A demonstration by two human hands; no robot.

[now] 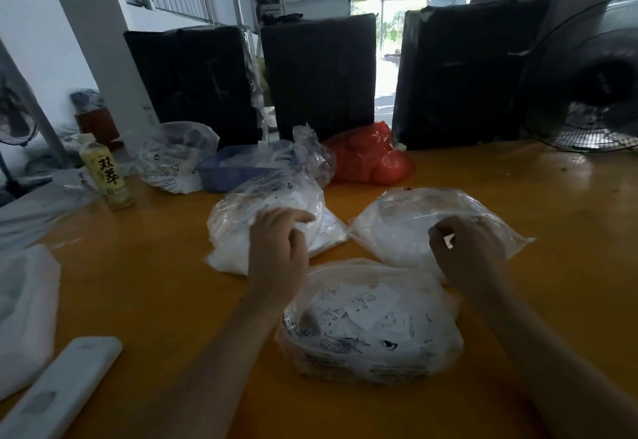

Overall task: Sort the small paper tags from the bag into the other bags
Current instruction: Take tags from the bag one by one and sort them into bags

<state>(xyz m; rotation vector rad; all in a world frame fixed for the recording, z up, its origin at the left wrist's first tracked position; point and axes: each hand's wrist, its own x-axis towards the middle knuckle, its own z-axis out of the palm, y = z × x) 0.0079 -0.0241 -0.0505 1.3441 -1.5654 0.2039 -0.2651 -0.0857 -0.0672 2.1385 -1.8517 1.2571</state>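
I am working among three clear bags of paper tags: the near bag [369,321] below my wrists, the left bag [272,221] at eleven o'clock from it, and the right bag [438,224] at one o'clock. My left hand [278,249] is resting on the left bag, fingers loosely curled, forefinger reaching toward two o'clock. My right hand [466,249] is hovering over the right bag, thumb and fingers pinching a small white tag [448,241]. Loose tags [366,307] are lying in the near bag at seven o'clock from that pinch. The orange table [155,283] is also carrying one bottle [105,173], one blue tray [231,169], one red bag [373,155] and three black bundles [317,76] at twelve o'clock, with a fan [587,93] at two o'clock.
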